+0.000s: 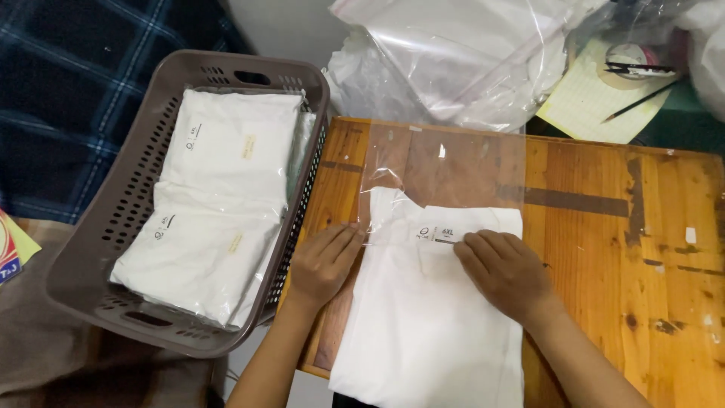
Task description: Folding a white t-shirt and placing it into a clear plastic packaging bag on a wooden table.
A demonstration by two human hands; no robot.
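Both grips flat and open, left hand (323,262) and right hand (504,272) on bagged white garment (430,325), lower edge cut off.

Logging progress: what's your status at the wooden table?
Left hand, right hand flat on folded white garment in clear plastic bag. Nothing in the way.

Hands (415,268) on bagged white garment (430,332)

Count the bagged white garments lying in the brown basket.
2 show in the brown basket: one bagged garment at the far end, another bagged garment at the near end, overlapped by the first. More may lie hidden beneath them.
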